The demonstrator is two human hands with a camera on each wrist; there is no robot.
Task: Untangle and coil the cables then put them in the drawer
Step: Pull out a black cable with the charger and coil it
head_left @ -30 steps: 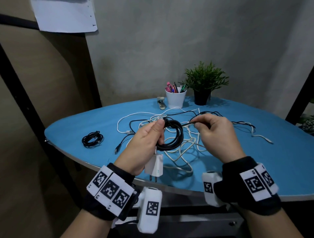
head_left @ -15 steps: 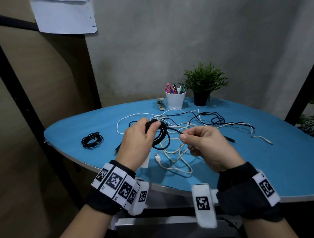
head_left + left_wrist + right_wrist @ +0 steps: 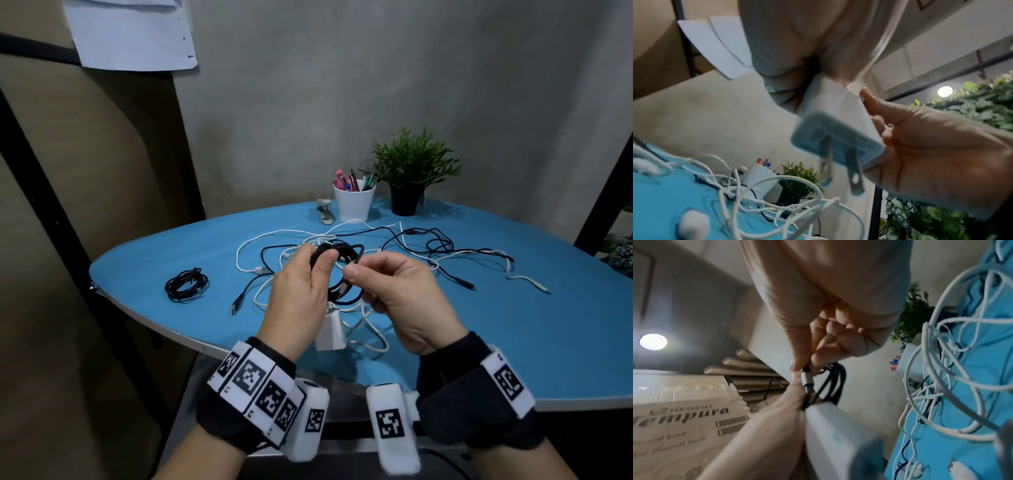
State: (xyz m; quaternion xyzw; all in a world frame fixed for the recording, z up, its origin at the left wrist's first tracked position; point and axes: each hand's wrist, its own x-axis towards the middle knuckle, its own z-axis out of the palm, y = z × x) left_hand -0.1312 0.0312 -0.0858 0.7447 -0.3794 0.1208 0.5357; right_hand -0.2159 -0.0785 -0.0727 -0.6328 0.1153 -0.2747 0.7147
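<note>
Since the frame half a second back, my right hand had come in from the right and closed up against my left hand, bringing the cable's free end to the black coil at the middle of the head view. My right thumb and forefinger pinched the metal connector, as the right wrist view showed plainly, just beside the loops. My left fingers were curled round the top of the coil, and the white charger plug hung below it, over the near edge of the blue counter.

By my reckoning this second cable was nearly wound, with only its tip left to tuck in. One finished black bundle lay at the left of the counter. The rest was undone: a tangle of white cables and black cables sprawled across the centre and right. No drawer showed in any view, so nothing had yet been put away, as far as I could tell.
</note>
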